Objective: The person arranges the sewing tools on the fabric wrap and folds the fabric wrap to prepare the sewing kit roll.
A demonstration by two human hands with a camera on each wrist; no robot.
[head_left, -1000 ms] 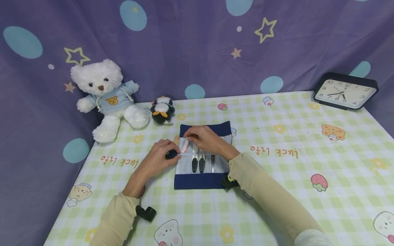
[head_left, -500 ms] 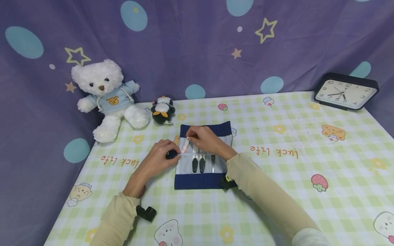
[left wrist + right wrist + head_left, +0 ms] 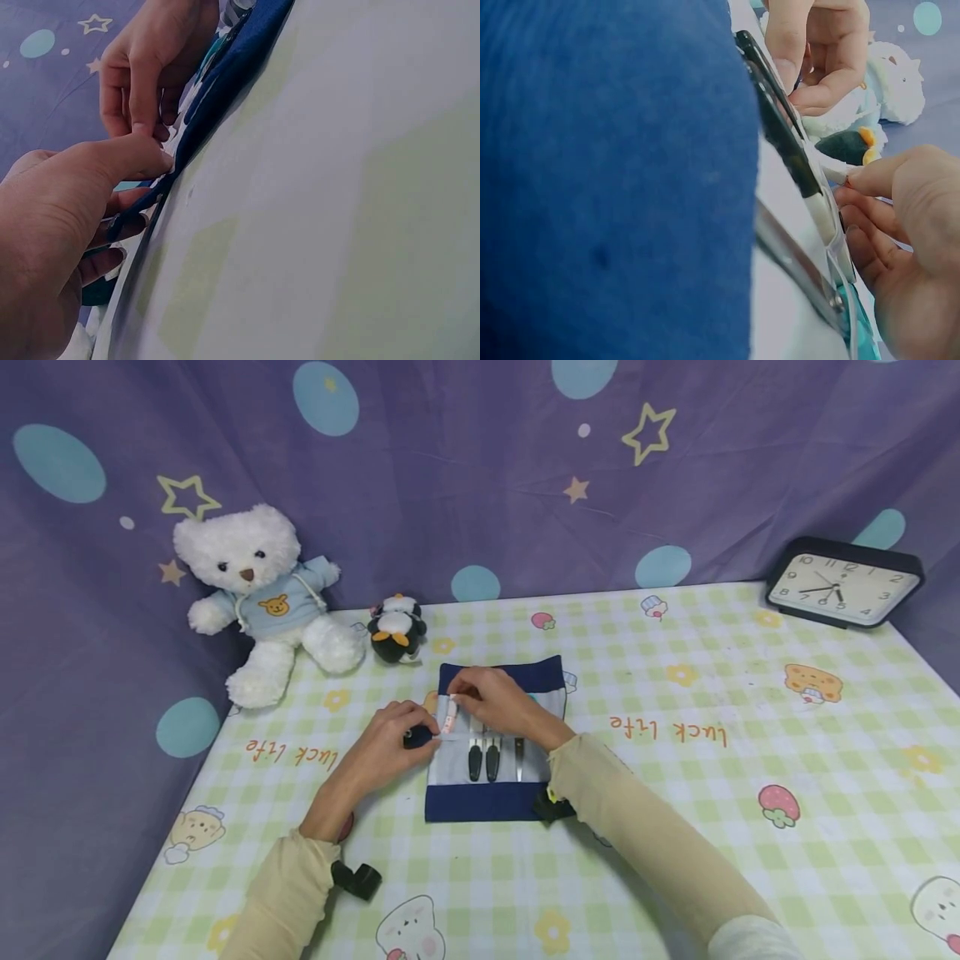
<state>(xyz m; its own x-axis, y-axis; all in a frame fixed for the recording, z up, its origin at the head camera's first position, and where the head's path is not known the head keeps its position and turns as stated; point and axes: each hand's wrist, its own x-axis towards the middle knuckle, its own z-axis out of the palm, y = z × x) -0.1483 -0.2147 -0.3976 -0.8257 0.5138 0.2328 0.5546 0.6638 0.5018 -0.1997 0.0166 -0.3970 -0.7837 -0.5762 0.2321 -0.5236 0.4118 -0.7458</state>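
A navy cloth tool roll with a pale grey inside lies unfolded on the table. My left hand pinches its left edge between thumb and fingers; the left wrist view shows the navy edge bending there. My right hand reaches over the roll and pinches the upper end of a slim white strip with pinkish-red marks. Its lower end meets the clear pocket band; how deep it sits I cannot tell. Two black-handled tools and a slim metal tool rest in the roll.
A white teddy bear and a penguin plush sit at the back left. A black desk clock stands at the back right. The checked tablecloth reaches a purple curtain behind.
My right hand and the strip's upper end have shifted slightly, lastly a little to the left. A teal patch now shows beside the right hand. My left hand stays in place.
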